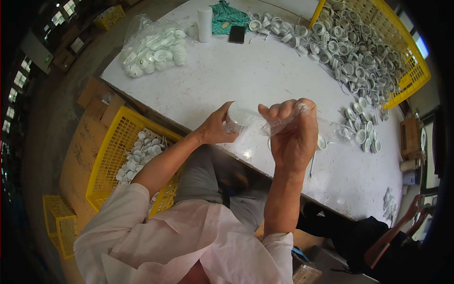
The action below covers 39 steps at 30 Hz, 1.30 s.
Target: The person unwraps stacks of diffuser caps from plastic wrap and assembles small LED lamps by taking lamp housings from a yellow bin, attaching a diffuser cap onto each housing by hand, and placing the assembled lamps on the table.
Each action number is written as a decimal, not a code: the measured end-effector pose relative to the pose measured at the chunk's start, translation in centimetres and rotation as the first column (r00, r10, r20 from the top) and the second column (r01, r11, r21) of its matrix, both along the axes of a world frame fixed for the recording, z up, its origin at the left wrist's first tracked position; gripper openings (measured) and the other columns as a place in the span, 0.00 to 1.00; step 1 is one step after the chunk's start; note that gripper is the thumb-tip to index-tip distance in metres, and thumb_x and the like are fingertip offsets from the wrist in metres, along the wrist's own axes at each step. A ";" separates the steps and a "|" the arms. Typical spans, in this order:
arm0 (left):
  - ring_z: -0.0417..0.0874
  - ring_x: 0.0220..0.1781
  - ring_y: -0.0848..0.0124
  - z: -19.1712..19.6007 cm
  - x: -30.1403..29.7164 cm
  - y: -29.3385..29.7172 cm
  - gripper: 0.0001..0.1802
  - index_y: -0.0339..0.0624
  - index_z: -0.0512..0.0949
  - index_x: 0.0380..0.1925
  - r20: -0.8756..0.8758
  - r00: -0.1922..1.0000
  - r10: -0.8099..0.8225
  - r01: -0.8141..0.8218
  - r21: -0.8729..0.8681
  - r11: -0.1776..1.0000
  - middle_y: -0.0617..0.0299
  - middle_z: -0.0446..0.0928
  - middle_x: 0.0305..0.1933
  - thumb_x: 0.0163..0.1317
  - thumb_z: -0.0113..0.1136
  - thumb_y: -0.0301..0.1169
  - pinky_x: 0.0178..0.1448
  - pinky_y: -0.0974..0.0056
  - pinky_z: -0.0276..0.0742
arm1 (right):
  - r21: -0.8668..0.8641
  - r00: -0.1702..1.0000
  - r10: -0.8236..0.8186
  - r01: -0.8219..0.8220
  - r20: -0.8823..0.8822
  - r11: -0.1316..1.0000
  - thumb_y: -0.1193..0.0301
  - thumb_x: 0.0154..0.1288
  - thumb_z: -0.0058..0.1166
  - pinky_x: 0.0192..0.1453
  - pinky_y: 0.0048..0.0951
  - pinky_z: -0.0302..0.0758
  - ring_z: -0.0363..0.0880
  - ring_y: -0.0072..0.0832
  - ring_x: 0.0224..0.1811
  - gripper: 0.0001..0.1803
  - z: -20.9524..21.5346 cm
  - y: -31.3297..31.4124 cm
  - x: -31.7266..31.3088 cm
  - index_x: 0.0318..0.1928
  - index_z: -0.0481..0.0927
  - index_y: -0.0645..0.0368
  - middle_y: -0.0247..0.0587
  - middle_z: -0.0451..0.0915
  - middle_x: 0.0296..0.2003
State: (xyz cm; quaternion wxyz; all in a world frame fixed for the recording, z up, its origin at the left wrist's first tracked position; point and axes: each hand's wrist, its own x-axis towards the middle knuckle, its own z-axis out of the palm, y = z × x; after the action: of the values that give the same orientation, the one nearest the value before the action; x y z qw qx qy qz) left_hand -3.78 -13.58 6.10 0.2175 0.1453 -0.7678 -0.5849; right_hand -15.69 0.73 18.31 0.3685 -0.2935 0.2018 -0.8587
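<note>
My left hand (pixel 218 125) grips a short white cylinder (pixel 240 113) from its left side, thumb and fingers bent round it. Shiny clear plastic film (pixel 283 122) lies against the cylinder and stretches across to my right hand (pixel 297 135). That hand is raised above the table with its fingers closed on the film. More of the film trails out to the right of the wrist. Behind my right hand, a small white round cap (pixel 322 142) shows on the table, partly hidden. What the film encloses, if anything, I cannot tell.
Many white ring-shaped parts with cords (pixel 347 47) spill from a tipped yellow crate (pixel 410 87) onto the white table (pixel 213 71). A bag of white caps (pixel 156 49), a white roll (pixel 205 25), green cloth (pixel 229 18) and phone (pixel 237 34) stand farther back. Another yellow crate (pixel 101 165) is left; a person (pixel 378 236) is right.
</note>
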 end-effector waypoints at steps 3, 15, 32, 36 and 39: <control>0.73 0.58 0.65 -1.0 -0.2 -0.5 0.40 0.39 0.62 0.59 -0.049 0.998 0.041 -0.044 -0.073 0.996 0.55 0.72 0.53 0.42 0.66 0.29 0.62 0.60 0.67 | -0.033 0.992 0.123 -0.124 -0.022 0.992 0.71 0.70 0.40 0.48 0.40 0.76 0.74 0.32 0.32 0.10 -0.6 0.6 3.0 0.47 0.65 0.63 0.42 0.72 0.27; 0.71 0.62 0.58 0.2 0.5 -1.8 0.50 0.39 0.59 0.61 0.098 0.995 0.000 0.022 -0.218 0.976 0.48 0.70 0.59 0.37 0.76 0.36 0.65 0.56 0.67 | 0.379 0.447 0.024 0.729 -0.894 0.570 0.78 0.58 0.54 0.41 0.26 0.75 0.79 0.32 0.34 0.18 -12.7 3.3 4.8 0.51 0.73 0.67 0.48 0.80 0.37; 0.77 0.54 0.59 3.2 -0.9 -1.3 0.41 0.34 0.68 0.54 0.053 0.992 0.115 -0.109 -0.105 0.989 0.48 0.76 0.49 0.41 0.74 0.41 0.59 0.59 0.72 | 0.502 0.308 0.407 0.653 -0.860 0.568 0.71 0.55 0.52 0.37 0.40 0.74 0.77 0.43 0.33 0.10 -17.7 7.8 6.9 0.39 0.78 0.54 0.45 0.78 0.29; 0.76 0.51 0.62 3.9 -1.2 -3.1 0.36 0.34 0.69 0.53 0.053 0.997 0.054 -0.048 -0.108 0.993 0.51 0.76 0.47 0.45 0.70 0.41 0.56 0.60 0.72 | 0.674 0.575 0.365 0.687 -0.732 0.270 0.74 0.56 0.49 0.33 0.34 0.72 0.77 0.38 0.29 0.05 -20.0 13.1 5.3 0.33 0.77 0.57 0.43 0.77 0.25; 0.76 0.52 0.63 2.9 -1.7 -5.0 0.36 0.35 0.70 0.52 0.048 0.997 -0.067 0.067 -0.003 0.998 0.54 0.76 0.48 0.43 0.70 0.40 0.56 0.60 0.72 | 0.849 0.874 0.042 0.459 -0.485 0.263 0.76 0.59 0.45 0.29 0.28 0.69 0.74 0.30 0.26 0.05 -21.1 14.6 3.8 0.30 0.75 0.57 0.40 0.78 0.26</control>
State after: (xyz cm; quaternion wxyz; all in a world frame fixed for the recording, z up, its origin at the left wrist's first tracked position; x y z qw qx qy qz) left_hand -5.46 -18.56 9.00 0.1798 0.1330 -0.7784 -0.5866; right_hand -11.88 15.31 -2.84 0.2964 -0.1609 0.7804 -0.5266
